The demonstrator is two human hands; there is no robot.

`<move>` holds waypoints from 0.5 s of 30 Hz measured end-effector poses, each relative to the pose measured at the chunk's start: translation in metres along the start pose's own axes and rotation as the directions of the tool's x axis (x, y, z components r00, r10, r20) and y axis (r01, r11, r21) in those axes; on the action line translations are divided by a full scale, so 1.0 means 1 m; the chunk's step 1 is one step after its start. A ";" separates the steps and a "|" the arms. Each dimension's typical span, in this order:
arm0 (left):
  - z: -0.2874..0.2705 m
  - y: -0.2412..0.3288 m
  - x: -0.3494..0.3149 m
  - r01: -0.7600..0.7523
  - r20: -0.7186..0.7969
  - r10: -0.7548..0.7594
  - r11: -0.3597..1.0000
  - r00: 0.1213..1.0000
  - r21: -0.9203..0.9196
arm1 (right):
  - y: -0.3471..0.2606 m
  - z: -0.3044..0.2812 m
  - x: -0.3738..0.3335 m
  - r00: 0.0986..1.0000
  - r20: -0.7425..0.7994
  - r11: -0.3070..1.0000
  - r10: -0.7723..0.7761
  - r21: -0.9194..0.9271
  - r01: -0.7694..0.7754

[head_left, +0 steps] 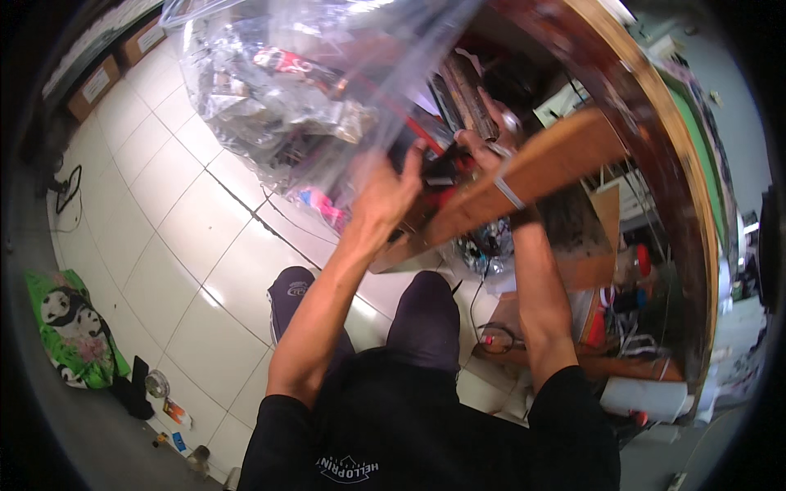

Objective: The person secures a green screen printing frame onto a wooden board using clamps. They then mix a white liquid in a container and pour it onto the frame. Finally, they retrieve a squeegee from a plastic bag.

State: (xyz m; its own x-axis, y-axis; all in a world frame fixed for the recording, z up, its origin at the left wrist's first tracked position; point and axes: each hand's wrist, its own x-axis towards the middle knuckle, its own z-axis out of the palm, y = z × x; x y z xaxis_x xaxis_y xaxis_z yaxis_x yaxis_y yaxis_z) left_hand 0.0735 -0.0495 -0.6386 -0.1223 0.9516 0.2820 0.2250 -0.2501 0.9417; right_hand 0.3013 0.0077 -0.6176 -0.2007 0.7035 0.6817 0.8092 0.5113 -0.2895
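Observation:
My left hand [388,190] is at the lower right edge of a large, clear plastic bag [246,123] filled with mixed items. Its thumb points up, while the other fingers are blurred and partly covered by the plastic. My right arm reaches behind a slanting wooden beam [540,159]. Beyond the beam, my right hand [485,151] has its fingers bent around something dark that I cannot make out. A dark brown, rod-like piece [471,98] lies just past these fingers. Between the hands is a thin red strip [424,135] among dark items.
A dark wooden frame [655,139] rises on the right, with cluttered shelves below it. A red-lidded jar [639,260], cables and a white roll [647,398] are there. Cardboard boxes [94,86] stand far left on the tiled floor [176,209]. A green panda-print bag [74,327] lies near left.

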 end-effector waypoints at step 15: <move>-0.016 -0.035 -0.003 -0.366 0.298 0.265 0.858 0.917 0.362 | 0.019 -0.033 0.069 0.719 0.651 0.921 0.244 0.076 -0.381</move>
State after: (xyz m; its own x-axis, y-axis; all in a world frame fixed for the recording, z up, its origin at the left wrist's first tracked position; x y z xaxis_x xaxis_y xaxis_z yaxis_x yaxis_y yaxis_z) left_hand 0.0501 -0.0467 -0.6695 0.2355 0.8595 0.4537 0.5874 -0.4978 0.6381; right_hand 0.3213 0.0499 -0.5538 -0.3063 0.9518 -0.0176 0.7803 0.2404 -0.5773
